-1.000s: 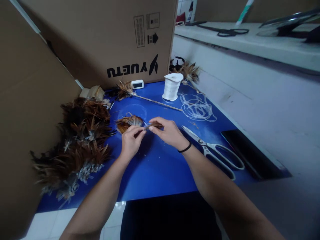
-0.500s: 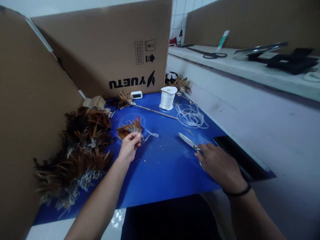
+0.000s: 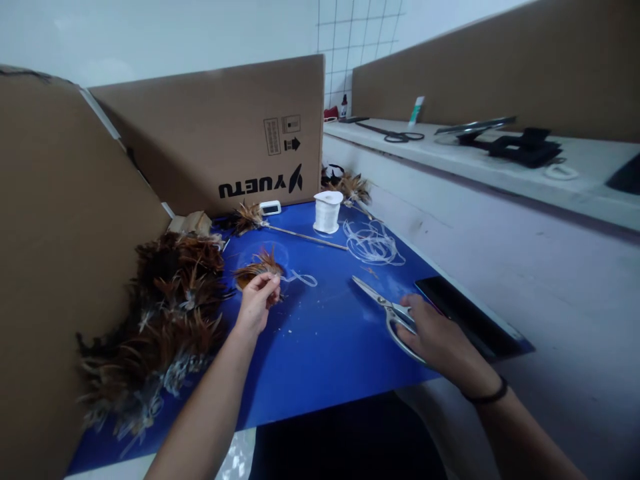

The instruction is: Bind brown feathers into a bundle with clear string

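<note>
Two hands engaged | left hand: thumb and fingertips pinched on feathers, string trailing rightward | right hand: fingers curled around handles of scissors | feathers above table, left of scissors.

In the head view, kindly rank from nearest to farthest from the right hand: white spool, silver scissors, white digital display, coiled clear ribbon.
1. Silver scissors: touching the right hand.
2. Coiled clear ribbon: ahead and left.
3. White spool: left of the ribbon.
4. White digital display: leftmost of these.
</note>
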{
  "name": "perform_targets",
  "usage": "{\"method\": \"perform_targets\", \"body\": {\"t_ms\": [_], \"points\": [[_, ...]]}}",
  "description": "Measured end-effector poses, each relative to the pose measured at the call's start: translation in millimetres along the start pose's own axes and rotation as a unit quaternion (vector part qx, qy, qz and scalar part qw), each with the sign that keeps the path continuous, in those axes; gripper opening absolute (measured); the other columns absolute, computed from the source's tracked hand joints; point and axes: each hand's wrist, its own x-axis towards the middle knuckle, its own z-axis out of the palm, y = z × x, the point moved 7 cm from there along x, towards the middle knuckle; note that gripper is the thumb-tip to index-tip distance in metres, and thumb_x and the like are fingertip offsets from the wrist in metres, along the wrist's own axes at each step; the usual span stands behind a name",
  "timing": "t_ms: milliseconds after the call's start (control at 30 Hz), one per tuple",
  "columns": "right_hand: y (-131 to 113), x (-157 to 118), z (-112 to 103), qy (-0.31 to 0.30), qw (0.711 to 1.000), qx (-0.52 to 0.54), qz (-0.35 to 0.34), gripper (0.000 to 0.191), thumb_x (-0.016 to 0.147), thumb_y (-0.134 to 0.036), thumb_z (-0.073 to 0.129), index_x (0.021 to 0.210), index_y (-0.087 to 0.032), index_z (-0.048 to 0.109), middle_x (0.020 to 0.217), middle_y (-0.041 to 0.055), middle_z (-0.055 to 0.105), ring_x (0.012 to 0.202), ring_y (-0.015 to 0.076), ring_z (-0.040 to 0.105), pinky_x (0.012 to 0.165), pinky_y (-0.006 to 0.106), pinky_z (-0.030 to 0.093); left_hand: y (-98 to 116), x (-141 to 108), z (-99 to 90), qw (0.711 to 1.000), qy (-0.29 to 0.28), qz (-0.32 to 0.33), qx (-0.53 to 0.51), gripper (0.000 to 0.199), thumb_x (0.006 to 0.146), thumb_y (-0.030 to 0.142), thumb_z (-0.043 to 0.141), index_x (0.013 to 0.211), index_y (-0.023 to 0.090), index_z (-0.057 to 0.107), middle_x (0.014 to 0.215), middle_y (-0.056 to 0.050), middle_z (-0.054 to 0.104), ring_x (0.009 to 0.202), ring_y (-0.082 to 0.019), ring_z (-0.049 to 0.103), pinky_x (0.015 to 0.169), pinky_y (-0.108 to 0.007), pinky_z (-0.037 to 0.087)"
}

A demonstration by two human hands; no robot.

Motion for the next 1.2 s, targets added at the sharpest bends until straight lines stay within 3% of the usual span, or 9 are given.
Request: {"method": "perform_targets", "body": {"t_ms": [67,133,233,367,533,733,833,1200], "points": [[1.7,-4.2,-1.1,-0.021,0.992,0.107,0.055,0.034,0.072,-0.037,0.057,0.099,-0.02,0.049,0.082,0.0063,0.061,0.071,0.022,0.062,0.061,0.031,0.047,2.1,-0.9,0.5,1.0,-0.001,0.009,0.018,0.028,0.063,0.027,0.075,0.077,0.016,0.054,0.058,0.005,0.053,0.048,-0.005,0.046,0.046,-0.016,0.035],[-0.6,-10.6,-2.8,-0.042,0.956,0.257,0.133,0.041,0.069,-0.042,0.061,0.101,-0.02,0.046,0.078,0.0045,0.059,0.065,0.0191,0.06,0.057,0.03,0.047,3.6,-2.3,1.9,0.999,-0.003,0.015,0.034,0.026,0.065,0.028,0.074,0.077,0.016,0.054,0.056,0.005,0.053,0.048,-0.005,0.046,0.046,-0.016,0.034],[-27.9,-22.7,1.0,-0.115,0.833,0.5,0.206,0.057,0.067,-0.044,0.068,0.112,-0.02,0.042,0.081,0.0048,0.06,0.06,0.0143,0.056,0.051,0.026,0.044,7.9,-4.6,4.1,0.998,-0.001,0.039,0.059,0.024,0.067,0.029,0.073,0.075,0.016,0.053,0.055,0.004,0.054,0.047,-0.005,0.046,0.046,-0.016,0.034],[-84.3,-36.6,10.9,-0.224,0.7,0.654,0.182,0.06,0.07,-0.042,0.07,0.119,-0.021,0.043,0.071,-0.0012,0.053,0.045,0.0046,0.039,0.04,0.019,0.031,16.3,-7.7,6.3,0.992,0.01,0.087,0.087,0.024,0.064,0.029,0.074,0.072,0.016,0.056,0.055,0.004,0.055,0.049,-0.006,0.047,0.048,-0.017,0.036],[-127.0,-53.0,40.2,-0.312,0.613,0.707,0.165,0.051,0.07,-0.047,0.069,0.109,-0.019,0.052,0.07,-0.0011,0.052,0.046,0.0023,0.035,0.041,0.018,0.026,22.1,-10.8,6.8,0.988,0.029,0.109,0.102,0.023,0.062,0.029,0.075,0.073,0.016,0.058,0.056,0.004,0.055,0.049,-0.006,0.048,0.048,-0.018,0.038],[-151.3,-59.2,51.4,-0.341,0.561,0.735,0.169,0.05,0.075,-0.056,0.06,0.107,-0.019,0.051,0.074,-0.0004,0.051,0.053,0.004,0.041,0.049,0.02,0.033,30.6,-16.4,11.2,0.982,0.025,0.146,0.119,0.02,0.064,0.028,0.074,0.071,0.016,0.06,0.056,0.004,0.054,0.049,-0.007,0.048,0.049,-0.019,0.039],[-152.9,-55.9,53.8,-0.34,0.567,0.726,0.19,0.048,0.074,-0.055,0.062,0.103,-0.019,0.05,0.073,-0.0012,0.049,0.054,0.0045,0.041,0.049,0.019,0.033,34.3,-19.6,13.8,0.976,0.022,0.162,0.145,0.019,0.064,0.028,0.074,0.07,0.016,0.061,0.058,0.004,0.054,0.049,-0.006,0.047,0.048,-0.019,0.038],[-155.7,-36.4,57.8,-0.318,0.603,0.715,0.157,0.043,0.072,-0.051,0.066,0.099,-0.021,0.05,0.07,-0.0037,0.045,0.052,0.0041,0.039,0.045,0.016,0.032,34.0,-25.9,18.9,0.956,0.006,0.17,0.237,0.015,0.066,0.028,0.072,0.071,0.018,0.063,0.068,0.001,0.057,0.06,-0.01,0.051,0.057,-0.021,0.041]]}}
